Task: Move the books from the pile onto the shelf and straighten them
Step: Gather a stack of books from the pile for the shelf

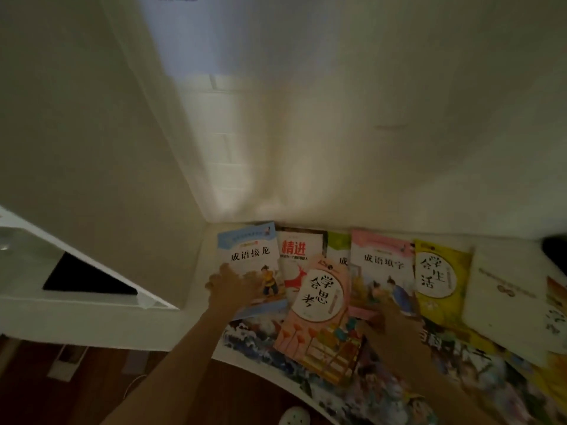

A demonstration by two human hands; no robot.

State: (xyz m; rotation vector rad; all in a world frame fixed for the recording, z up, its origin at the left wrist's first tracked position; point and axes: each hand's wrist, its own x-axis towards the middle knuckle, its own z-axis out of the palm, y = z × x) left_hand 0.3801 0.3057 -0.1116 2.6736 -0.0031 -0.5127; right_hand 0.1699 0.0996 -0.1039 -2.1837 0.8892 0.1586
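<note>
Head view, dim white shelf (211,338) in a wall corner: books fanned flat; left hand (228,286) presses the blue book (245,259), fingers spread; right hand (383,325), blurred, grip unclear, by the pink book (319,305); best squared both-handed.

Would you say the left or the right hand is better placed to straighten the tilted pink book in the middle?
Probably the right hand: it lies at the tilted pink book's right edge, while the left hand rests on the blue book.

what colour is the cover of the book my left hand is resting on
Light blue at the top, white behind the title, seen in the head view: the blue book under your left hand.
</note>
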